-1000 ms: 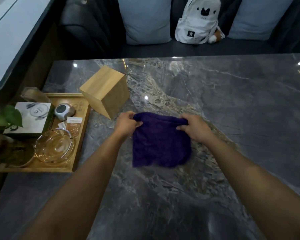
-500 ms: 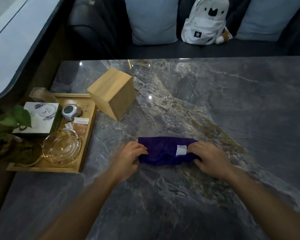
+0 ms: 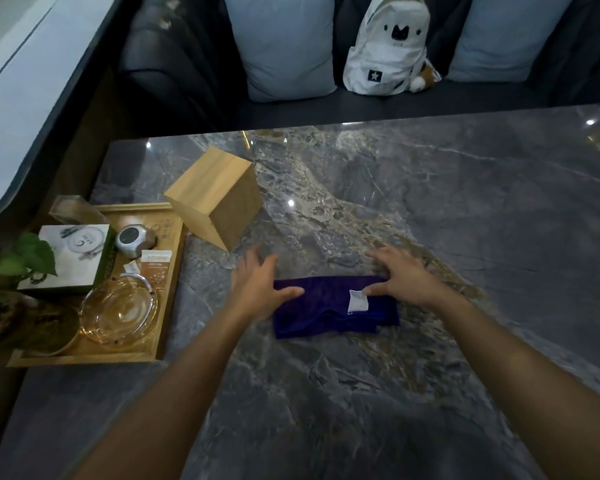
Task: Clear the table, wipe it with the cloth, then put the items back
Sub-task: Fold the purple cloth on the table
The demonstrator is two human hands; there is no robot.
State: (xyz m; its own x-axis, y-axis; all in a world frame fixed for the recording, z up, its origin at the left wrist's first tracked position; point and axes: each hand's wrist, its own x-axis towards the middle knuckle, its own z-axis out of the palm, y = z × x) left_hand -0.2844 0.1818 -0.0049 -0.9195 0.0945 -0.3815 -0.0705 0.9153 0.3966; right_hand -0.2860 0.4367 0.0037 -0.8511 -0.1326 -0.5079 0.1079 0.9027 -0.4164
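Cloth (image 3: pixel 329 311), folded purple plush strip, lies on glossy marble table (image 3: pixel 465 220).

Two bare forearms reach in from the near edge, with no sleeves, watch or rings showing anywhere along them. The bare left hand (image 3: pixel 257 289) and the bare right hand (image 3: pixel 400 277) wear no gloves, every finger uncovered.

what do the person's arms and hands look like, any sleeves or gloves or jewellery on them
Both forearms are bare as far as the frame shows, with no sleeves in view. The left hand and right hand wear no gloves, and no watch, bracelet or ring can be seen on either.
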